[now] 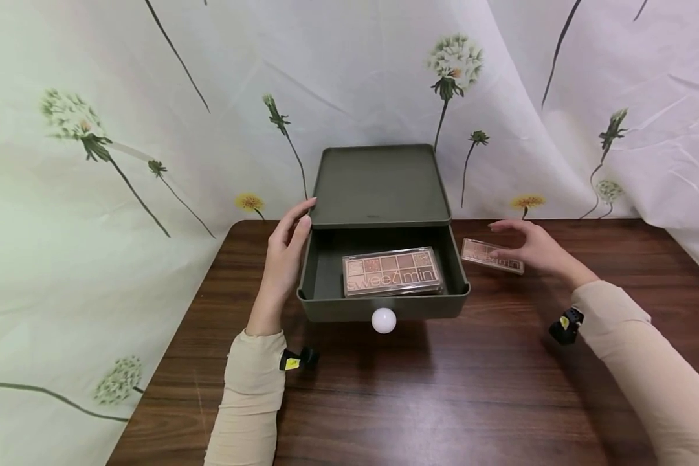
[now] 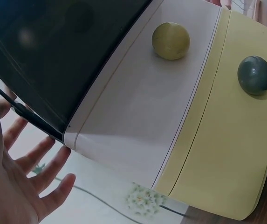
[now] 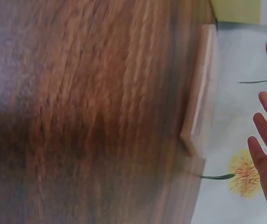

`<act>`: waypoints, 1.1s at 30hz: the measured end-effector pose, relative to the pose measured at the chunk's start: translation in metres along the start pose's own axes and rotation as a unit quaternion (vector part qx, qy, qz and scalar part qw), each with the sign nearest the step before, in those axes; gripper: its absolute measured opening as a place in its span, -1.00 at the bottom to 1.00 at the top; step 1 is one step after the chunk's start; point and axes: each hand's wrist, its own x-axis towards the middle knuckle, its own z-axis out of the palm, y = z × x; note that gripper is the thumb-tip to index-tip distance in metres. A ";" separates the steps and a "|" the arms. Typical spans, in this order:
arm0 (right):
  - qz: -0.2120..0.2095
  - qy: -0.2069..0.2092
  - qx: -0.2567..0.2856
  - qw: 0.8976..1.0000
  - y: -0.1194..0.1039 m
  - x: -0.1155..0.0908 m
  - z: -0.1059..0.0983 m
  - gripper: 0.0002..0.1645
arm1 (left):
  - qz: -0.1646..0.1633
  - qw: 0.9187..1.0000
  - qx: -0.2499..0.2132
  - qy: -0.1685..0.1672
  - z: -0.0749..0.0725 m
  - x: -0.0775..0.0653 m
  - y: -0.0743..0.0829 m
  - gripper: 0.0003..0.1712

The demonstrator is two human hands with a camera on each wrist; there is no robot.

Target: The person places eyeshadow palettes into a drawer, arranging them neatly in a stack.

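Note:
A dark green drawer (image 1: 387,309) with a white knob (image 1: 384,320) stands pulled out from a small drawer cabinet (image 1: 378,184). An eyeshadow palette (image 1: 391,272) lies inside it, lettered "sweet mint"; something beneath its right end is mostly hidden. My left hand (image 1: 282,255) rests with extended fingers against the cabinet's left side. On the table to the right is another eyeshadow palette (image 1: 492,255). Over it hovers my right hand (image 1: 532,249), fingers spread and apart from the palette (image 3: 201,100) in the right wrist view.
Below the dark drawer, the left wrist view shows a pale drawer (image 2: 128,98) with a yellow knob (image 2: 170,41) and a yellow drawer (image 2: 226,135) with a dark green knob (image 2: 255,75). A flowered curtain (image 1: 169,97) hangs behind the brown wooden table (image 1: 349,401).

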 end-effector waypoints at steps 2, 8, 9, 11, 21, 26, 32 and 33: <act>0.003 -0.010 -0.003 1.000 0.005 0.002 0.002 -0.25 | -0.001 1.000 0.000 -0.001 0.001 0.000 0.000 -0.55; 0.010 -0.028 -0.016 0.999 0.018 0.008 0.007 -0.26 | 0.000 1.000 0.005 0.000 0.002 -0.001 0.001 -0.55; 0.009 -0.034 -0.019 0.999 0.019 0.009 0.008 -0.26 | 0.000 1.000 0.006 0.001 0.002 -0.001 0.001 -0.55; 0.013 -0.047 -0.025 0.998 0.022 0.010 0.009 -0.24 | 0.000 1.000 0.005 0.000 0.002 -0.001 0.001 -0.55; 0.042 -0.083 -0.039 0.995 0.026 0.011 0.016 -0.11 | 0.004 1.000 0.015 -0.003 0.002 -0.001 0.000 -0.56; 0.052 -0.082 -0.065 0.993 0.027 0.012 0.018 -0.12 | -0.003 1.000 0.020 -0.005 0.000 -0.001 0.000 -0.55; 0.051 -0.083 -0.078 0.992 0.029 0.018 0.019 -0.17 | -0.018 1.000 0.024 -0.009 0.003 -0.006 0.025 -0.53; 0.050 -0.083 -0.079 0.992 0.028 0.018 0.019 -0.18 | -0.020 0.999 0.025 -0.010 0.003 -0.007 0.030 -0.53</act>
